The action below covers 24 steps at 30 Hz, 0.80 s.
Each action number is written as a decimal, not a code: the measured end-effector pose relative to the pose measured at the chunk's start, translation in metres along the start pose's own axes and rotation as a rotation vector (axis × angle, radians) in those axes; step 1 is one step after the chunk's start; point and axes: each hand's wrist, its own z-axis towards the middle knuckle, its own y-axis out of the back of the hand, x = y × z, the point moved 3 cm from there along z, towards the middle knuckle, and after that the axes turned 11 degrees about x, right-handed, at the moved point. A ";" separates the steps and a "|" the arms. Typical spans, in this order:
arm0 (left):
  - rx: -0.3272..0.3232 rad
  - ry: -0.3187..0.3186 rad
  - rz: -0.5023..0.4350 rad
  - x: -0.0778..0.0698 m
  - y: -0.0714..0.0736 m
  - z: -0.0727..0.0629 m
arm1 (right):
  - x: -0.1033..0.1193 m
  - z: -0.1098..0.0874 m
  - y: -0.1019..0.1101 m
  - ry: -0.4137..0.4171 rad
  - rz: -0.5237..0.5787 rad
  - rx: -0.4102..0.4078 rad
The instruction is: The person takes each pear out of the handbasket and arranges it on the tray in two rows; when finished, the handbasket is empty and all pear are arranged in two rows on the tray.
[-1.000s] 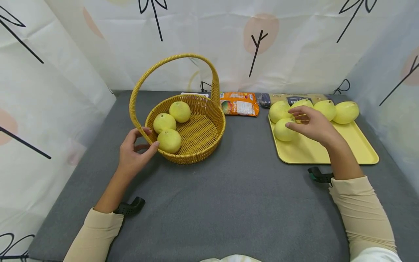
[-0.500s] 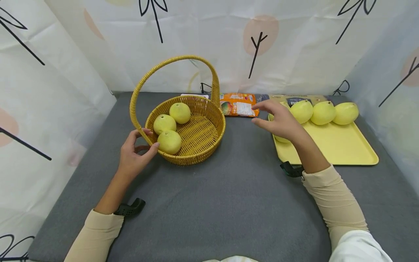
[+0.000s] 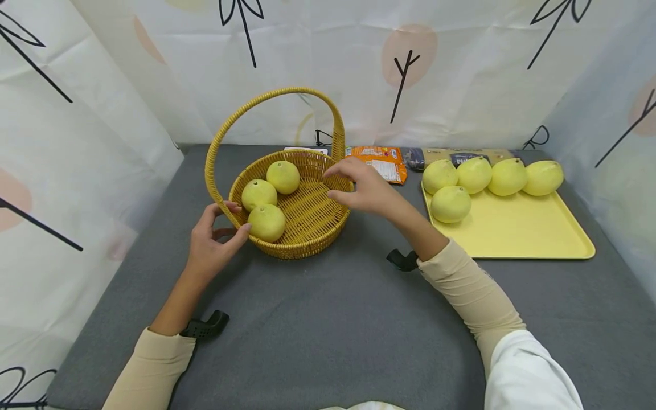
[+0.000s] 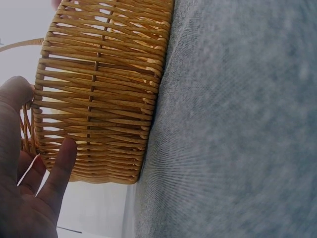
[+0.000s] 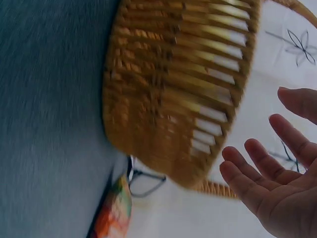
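A yellow wicker basket [image 3: 297, 249] with a tall arched handle stands left of the middle. Inside, on its left side, lie three round yellow-green fruits [image 3: 266, 222]. My left hand [image 3: 212, 245] holds the basket's left rim by the foot of the handle; the left wrist view has its thumb at the rim and fingers along the woven side [image 4: 99, 94]. Over the right rim hovers my right hand [image 3: 366, 188], fingers spread and loosely bent, nothing in them. In the right wrist view its fingers [image 5: 242, 181] stand apart from the blurred basket wall [image 5: 168, 84].
On the right lies a yellow tray [image 3: 528, 233] with several more such fruits [image 3: 451, 204] along its back and left. Behind are an orange packet [image 3: 381, 162] and a long beige-and-dark packet [image 3: 430, 156], against a printed white curtain [image 3: 461, 85]. Grey cloth covers the table [image 3: 328, 319].
My right hand has moved left from above the tray's fruits to the basket's right rim, carrying nothing. The left hand, the basket and its fruits have stayed where they were.
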 end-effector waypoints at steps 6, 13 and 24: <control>-0.004 -0.002 -0.018 0.000 -0.001 0.000 | 0.010 0.029 -0.039 -0.047 0.014 0.150; -0.003 0.009 -0.002 0.000 0.000 0.001 | 0.013 0.050 -0.074 -0.056 0.045 0.291; 0.010 0.003 -0.020 0.001 -0.001 0.000 | 0.021 0.063 -0.096 -0.172 0.181 0.403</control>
